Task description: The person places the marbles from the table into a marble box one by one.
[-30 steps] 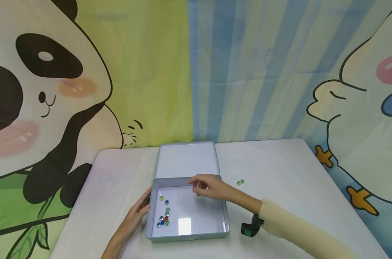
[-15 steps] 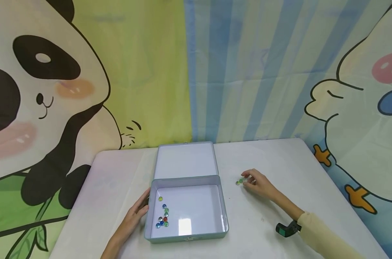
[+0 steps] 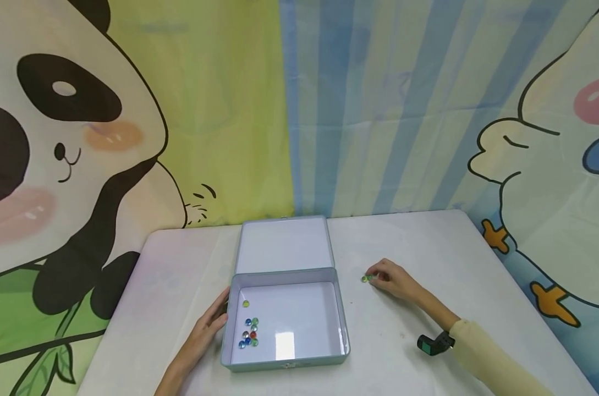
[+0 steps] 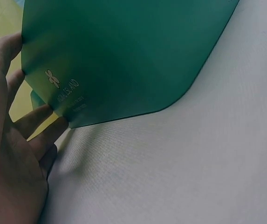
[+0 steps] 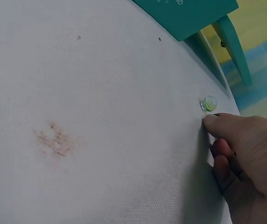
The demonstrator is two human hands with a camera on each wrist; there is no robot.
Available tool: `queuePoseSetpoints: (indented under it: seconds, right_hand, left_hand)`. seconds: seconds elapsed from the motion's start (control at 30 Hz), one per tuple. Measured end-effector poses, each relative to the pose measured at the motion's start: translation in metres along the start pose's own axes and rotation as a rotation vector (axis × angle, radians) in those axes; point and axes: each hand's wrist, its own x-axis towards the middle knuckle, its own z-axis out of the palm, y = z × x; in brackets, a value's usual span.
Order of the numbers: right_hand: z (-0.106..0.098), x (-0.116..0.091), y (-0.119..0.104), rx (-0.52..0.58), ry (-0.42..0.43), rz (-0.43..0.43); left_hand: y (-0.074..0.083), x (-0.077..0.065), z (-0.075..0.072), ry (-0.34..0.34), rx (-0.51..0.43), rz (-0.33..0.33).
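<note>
A pale green metal box (image 3: 285, 364) with a white inside lies on the table, its lid (image 3: 284, 245) folded back. Several glass marbles (image 3: 253, 334), blue, green, red and yellow-green, lie in its left part. My left hand (image 3: 200, 335) rests against the box's left side with extended fingers; in the left wrist view its fingertips touch the green wall (image 4: 124, 60). To the right of the box, my right hand (image 3: 395, 280) pinches a green marble (image 3: 371, 277) between thumb and index finger, mostly hidden by them. A yellow-green marble (image 5: 209, 103) sits right beside the thumb tip.
The white tablecloth (image 3: 418, 242) carries a faint brownish stain (image 5: 56, 140) in front of the right hand. A black device (image 3: 435, 344) is strapped to the right wrist. Behind the table hangs a cartoon-printed curtain (image 3: 230, 110).
My right hand has moved from above the box to the green marbles on the right and closed its fingers on one. A blue marble in the box has rolled toward the front. The left hand stays put.
</note>
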Motion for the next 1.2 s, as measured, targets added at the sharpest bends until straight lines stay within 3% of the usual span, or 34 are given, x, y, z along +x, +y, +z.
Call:
queuePoseSetpoints:
  seconds: [0.37,0.77,0.87,1.07,1.2]
  right_hand:
    - [-0.003,-0.005,0.006,0.126,-0.014,0.084]
    - [-0.008,-0.002,-0.01,0.171,-0.007,0.218]
    - [-0.01,-0.001,-0.022,0.196,-0.008,0.189]
    - [-0.017,0.008,-0.059,0.285,-0.029,0.053]
    - [-0.019,0.016,-0.083,0.328,-0.079,0.026]
  left_hand:
    - [0.002,0.0,0.001,-0.004,-0.007,-0.003]
    - [0.002,0.0,0.001,-0.011,-0.022,-0.005]
    - [0.001,0.0,0.0,-0.012,-0.024,-0.002]
    - [-0.001,0.001,0.0,-0.007,-0.024,0.002]
    - [-0.002,0.001,0.0,-0.004,-0.017,0.003]
